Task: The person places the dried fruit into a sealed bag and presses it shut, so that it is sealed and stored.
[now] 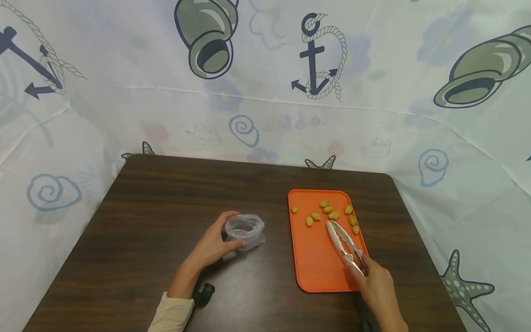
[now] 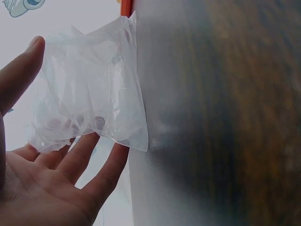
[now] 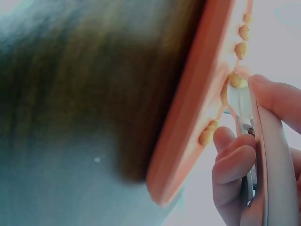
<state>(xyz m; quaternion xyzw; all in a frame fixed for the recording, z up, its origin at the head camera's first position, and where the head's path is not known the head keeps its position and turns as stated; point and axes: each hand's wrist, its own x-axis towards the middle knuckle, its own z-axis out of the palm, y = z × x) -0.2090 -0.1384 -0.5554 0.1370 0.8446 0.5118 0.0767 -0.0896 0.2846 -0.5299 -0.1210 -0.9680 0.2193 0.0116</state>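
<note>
The left grip (image 1: 215, 242), a bare hand, holds a small plastic bag (image 1: 245, 233) above the left-centre part of the dark wood-grain desk (image 1: 166, 207), thumb along the near side and fingers round the far side. The bag is clear and colourless, with a faintly milky cast; its mouth gapes in a rounded opening, and the head view looks down into it. The left wrist view shows soft vertical creases, shiny highlights, crumpled film near the fingers and a flat, squarish corner. Whether its base touches the desk, I cannot tell.

The right grip (image 1: 378, 281) is closed round a pair of tongs (image 1: 335, 240), pale and shiny, with 2 long arms that stand slightly apart and draw close at the tips. The tongs slant over an orange tray (image 1: 315, 263), which lies to the right of the bag, well apart from it; it is rectangular, with rounded corners and a raised rim.

On the tray's far half lie small yellow-green pieces (image 1: 333, 215), oval, mottled and wrinkled-looking. 9 show plainly: 3 run close together in the middle, 2 sit just left of these, 1 is by the left rim and 3 line the right rim. Another shows partly at the tongs' tips.
</note>
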